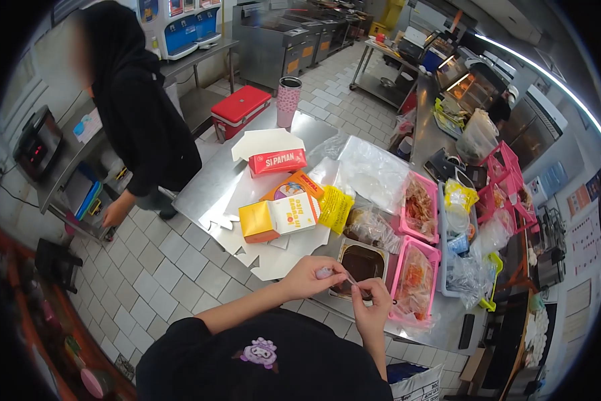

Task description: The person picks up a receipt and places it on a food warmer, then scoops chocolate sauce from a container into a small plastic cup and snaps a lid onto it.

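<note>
My left hand point(308, 277) is closed round a small, pale, clear-looking plastic piece point(324, 273), perhaps a little bag. The fingertips of my right hand point(373, 306) pinch a thin end of what seems the same piece, close to the left fingers. Just beyond both hands stands a square metal container point(385, 256) with dark brown sauce point(362, 262) in it. To the right of it, a pink basket point(395, 294) holds a plastic bag of reddish food point(415, 281). White cardboard sheets point(280, 257) lie left of the hands.
On the steel table point(210, 194) are a yellow and white box point(287, 217), a red box point(278, 162), a yellow packet point(336, 208), a second pink basket point(417, 230) and a pink tumbler point(288, 103). A person in black point(143, 100) stands at the left. A red cooler point(240, 110) sits behind.
</note>
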`<state>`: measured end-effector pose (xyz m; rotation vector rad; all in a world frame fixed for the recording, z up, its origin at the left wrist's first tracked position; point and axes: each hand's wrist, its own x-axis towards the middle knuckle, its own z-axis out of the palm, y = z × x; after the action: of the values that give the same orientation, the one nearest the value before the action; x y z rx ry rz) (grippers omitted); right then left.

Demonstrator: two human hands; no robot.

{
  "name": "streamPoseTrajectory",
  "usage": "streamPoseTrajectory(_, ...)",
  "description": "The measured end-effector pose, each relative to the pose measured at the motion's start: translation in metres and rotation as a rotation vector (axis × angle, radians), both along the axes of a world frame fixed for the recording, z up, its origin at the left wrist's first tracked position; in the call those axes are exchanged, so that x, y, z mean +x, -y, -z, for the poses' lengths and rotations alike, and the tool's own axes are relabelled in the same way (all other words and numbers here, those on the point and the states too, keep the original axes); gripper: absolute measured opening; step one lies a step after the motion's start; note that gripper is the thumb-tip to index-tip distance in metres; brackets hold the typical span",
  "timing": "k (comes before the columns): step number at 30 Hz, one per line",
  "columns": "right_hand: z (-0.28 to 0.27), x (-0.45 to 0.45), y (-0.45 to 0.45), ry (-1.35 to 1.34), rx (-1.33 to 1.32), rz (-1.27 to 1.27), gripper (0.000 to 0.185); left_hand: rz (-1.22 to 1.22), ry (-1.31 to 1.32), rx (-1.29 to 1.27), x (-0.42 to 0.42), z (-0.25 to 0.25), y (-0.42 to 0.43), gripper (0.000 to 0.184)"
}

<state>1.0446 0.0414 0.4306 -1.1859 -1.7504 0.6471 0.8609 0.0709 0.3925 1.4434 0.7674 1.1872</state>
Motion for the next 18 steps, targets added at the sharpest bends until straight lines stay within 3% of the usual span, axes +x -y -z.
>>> streamPoseTrajectory(4, -0.004, -0.003, 0.000, -0.032, -0.038, 0.002, 0.007, -0.069, -0.173, 0.111, 0.001, -0.010, 0.005, 0.010)
streamPoseTrajectory(8, -0.003, -0.005, -0.006, -0.011, -0.118, -0.078, 0.006, -0.025, -0.165, 0.093, 0.009, -0.004, 0.010, 0.008)
streamPoseTrajectory(10, 0.000, -0.001, -0.009, 0.056, -0.033, -0.170, 0.005, -0.080, -0.258, 0.185, 0.003, -0.009, 0.007, 0.006)
streamPoseTrajectory(14, -0.008, 0.005, -0.006, 0.027, -0.151, -0.114, 0.005, -0.159, -0.125, 0.030, -0.001, 0.006, -0.005, 0.010)
streamPoseTrajectory(18, -0.001, 0.019, -0.010, 0.185, -0.066, -0.064, 0.006, -0.121, -0.045, -0.091, 0.008, 0.006, -0.009, 0.009)
